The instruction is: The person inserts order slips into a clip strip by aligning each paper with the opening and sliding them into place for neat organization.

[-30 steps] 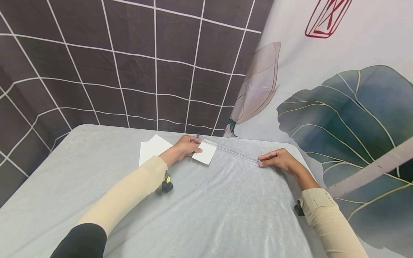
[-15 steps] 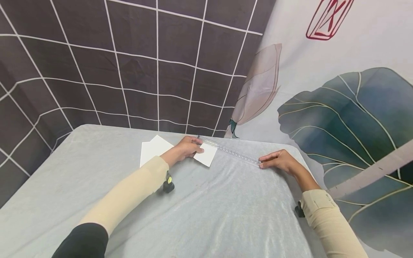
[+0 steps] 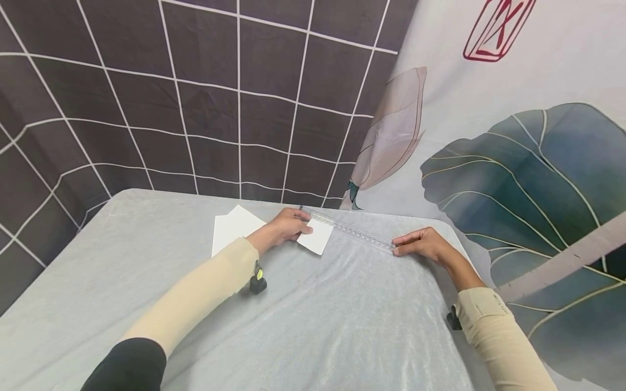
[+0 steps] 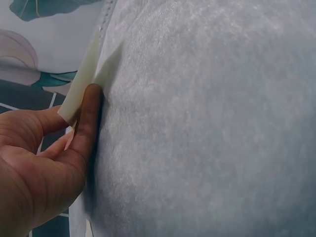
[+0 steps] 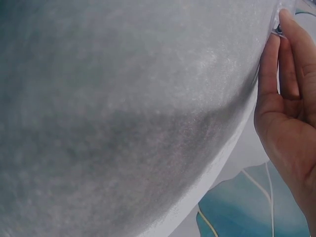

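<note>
Between its thumb and fingers, my left hand (image 3: 288, 225) pinches a small white paper square (image 3: 317, 237). The square's upper edge lies along a clear plastic ruler (image 3: 359, 234), close to the ruler's far left end. In the left wrist view the paper (image 4: 83, 81) stands tilted off the cloth, pinched in the hand (image 4: 54, 148). My right hand (image 3: 424, 242) pinches the ruler's near right end with thumb and fingertips. The right wrist view has this hand (image 5: 289, 94) at its right edge, with a bit of the clear ruler (image 5: 277, 24) at the fingertips.
More white paper sheets (image 3: 233, 227) lie overlapping on the table, left of my left hand and partly behind that forearm. A light grey cloth (image 3: 313, 315) covers the table. A dark gridded curtain (image 3: 205, 108) hangs at the back, a leaf-patterned one (image 3: 518, 190) on the right.
My left hand and the paper square have slid slightly right along the ruler. The right hand and the ruler stay nearly still; the view has shifted a little.
</note>
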